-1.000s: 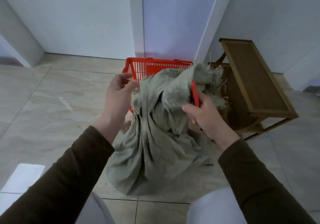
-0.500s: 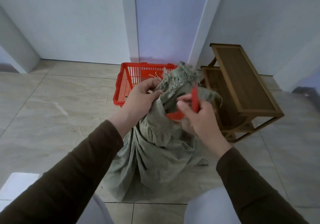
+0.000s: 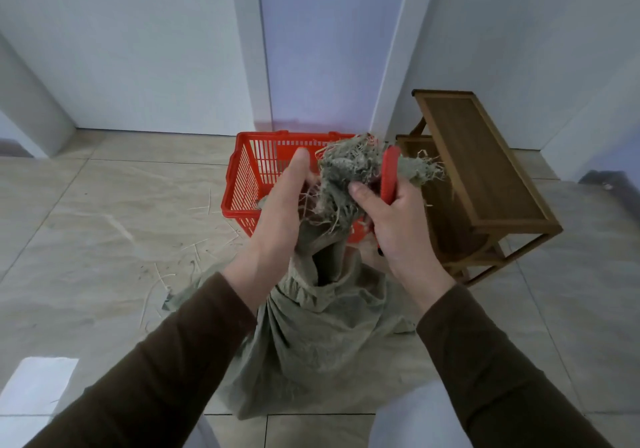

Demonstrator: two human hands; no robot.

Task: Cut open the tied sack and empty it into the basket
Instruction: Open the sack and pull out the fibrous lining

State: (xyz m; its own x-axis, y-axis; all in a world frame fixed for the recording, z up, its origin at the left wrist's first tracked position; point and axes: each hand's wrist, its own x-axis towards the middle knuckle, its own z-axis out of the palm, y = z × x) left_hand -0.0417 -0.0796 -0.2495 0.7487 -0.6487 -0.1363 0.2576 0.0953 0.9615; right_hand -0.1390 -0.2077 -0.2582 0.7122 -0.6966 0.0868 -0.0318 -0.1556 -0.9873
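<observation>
A grey-green woven sack (image 3: pixel 311 340) stands on the tiled floor between my arms, its frayed top (image 3: pixel 349 170) bunched up in front of me. My left hand (image 3: pixel 277 226) grips the sack's neck from the left. My right hand (image 3: pixel 398 219) holds a red cutter (image 3: pixel 389 174) upright against the frayed top, with its thumb pressing on the fabric. Behind the sack sits a red plastic basket (image 3: pixel 242 184) with slatted walls; its near right part is hidden by the sack and my hands.
A low wooden stool (image 3: pixel 485 177) stands just right of the basket. White walls and a door frame (image 3: pixel 252 49) close off the back. Loose fibres (image 3: pixel 162 274) lie scattered on the floor tiles to the left.
The sack's top has been gathered higher and tighter between both hands. My left hand has closed in on the neck, and the cutter now stands upright beside the frayed end.
</observation>
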